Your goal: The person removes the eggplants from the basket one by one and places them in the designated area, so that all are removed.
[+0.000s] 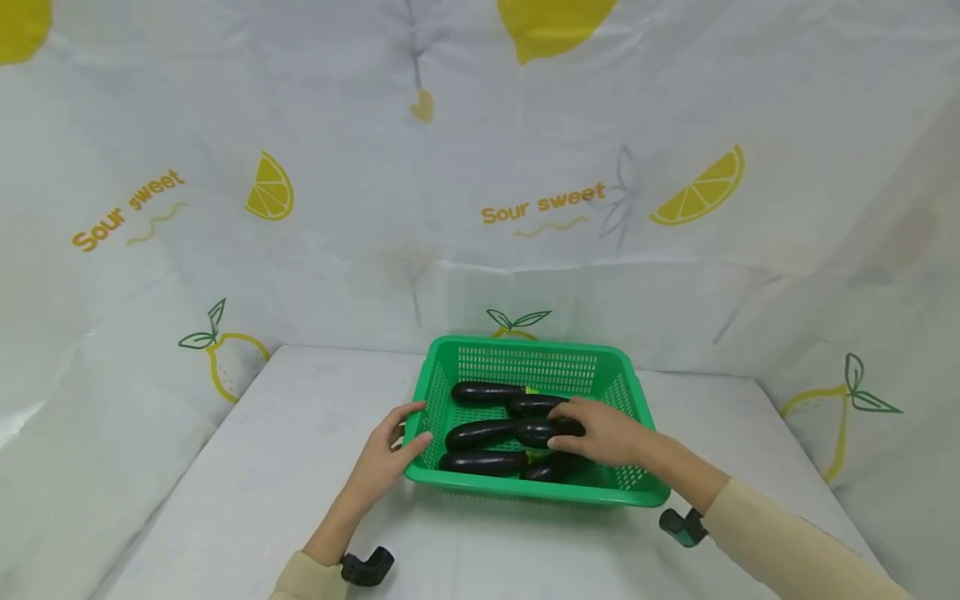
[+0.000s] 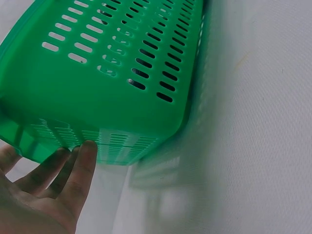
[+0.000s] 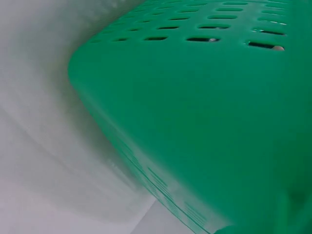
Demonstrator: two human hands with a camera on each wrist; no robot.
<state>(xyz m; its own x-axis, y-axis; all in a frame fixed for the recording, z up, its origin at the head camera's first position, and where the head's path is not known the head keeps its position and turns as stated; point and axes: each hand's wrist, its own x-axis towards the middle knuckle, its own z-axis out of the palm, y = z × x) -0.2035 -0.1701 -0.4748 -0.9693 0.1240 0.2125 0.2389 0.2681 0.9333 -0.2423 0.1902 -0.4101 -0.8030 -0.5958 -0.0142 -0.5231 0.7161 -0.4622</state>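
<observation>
A green plastic basket (image 1: 517, 493) with slotted walls holds several dark purple eggplants. My left hand (image 1: 382, 458) holds the basket's left rim, the thumb over the edge and the other fingers along the outside wall. In the left wrist view those fingers (image 2: 80, 170) touch the outer wall. Inside the basket, my right hand (image 1: 603, 432) grips an eggplant (image 1: 534, 432) in the middle row, thumb on its near side and fingers on its far side. Another eggplant (image 1: 551, 468) lies partly under that hand. Only the basket's outside (image 3: 185, 107) shows in the right wrist view.
More eggplants lie to the left in the basket: one at the back (image 1: 487, 393), one in the middle (image 1: 476, 435), one in front (image 1: 480, 462). The basket stands on a white table (image 1: 300, 467), near a lemon-printed sheet (image 1: 375, 208) hanging behind it.
</observation>
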